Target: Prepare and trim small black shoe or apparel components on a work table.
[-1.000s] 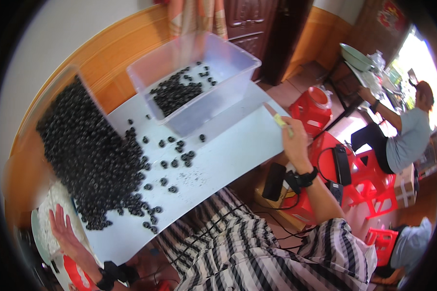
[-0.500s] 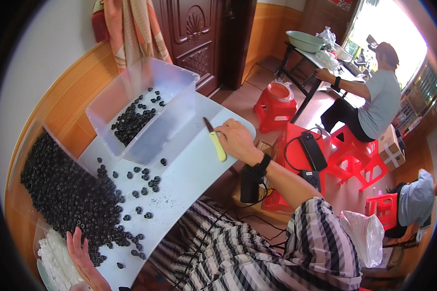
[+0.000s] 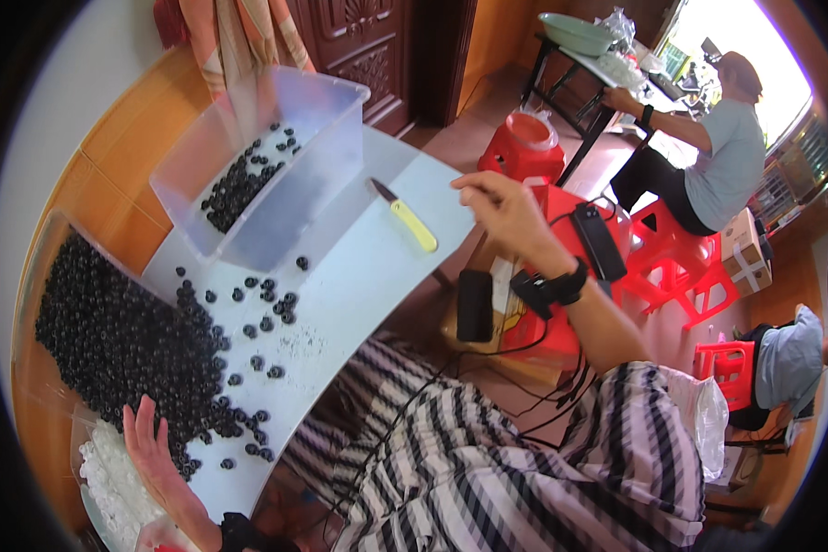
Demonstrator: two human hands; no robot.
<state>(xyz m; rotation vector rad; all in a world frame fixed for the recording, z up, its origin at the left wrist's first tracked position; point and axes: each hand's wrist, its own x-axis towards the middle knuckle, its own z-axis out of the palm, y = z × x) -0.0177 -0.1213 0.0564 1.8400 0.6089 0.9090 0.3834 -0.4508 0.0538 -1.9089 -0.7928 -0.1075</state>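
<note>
Two hands in view, both empty. Left hand (image 3: pixel 152 451) open, fingers spread, palm up-ish, at near edge of the big heap of small black round fruits (image 3: pixel 110 331), fingertips touching the heap's fringe. Right hand (image 3: pixel 506 207) lifted just past the white table's (image 3: pixel 359 285) far-right corner, fingers loosely curled, pinching nothing that shows; black band on wrist. Yellow-handled knife (image 3: pixel 405 216) lies flat on table, near right hand but apart, blade pointing toward clear plastic bin (image 3: pixel 331 120). Bin holds a smaller lot of same fruits. Loose fruits scattered btwn heap and bin. White bits in bag by left wrist. Background: seated person at a dark table, red stools.
</note>
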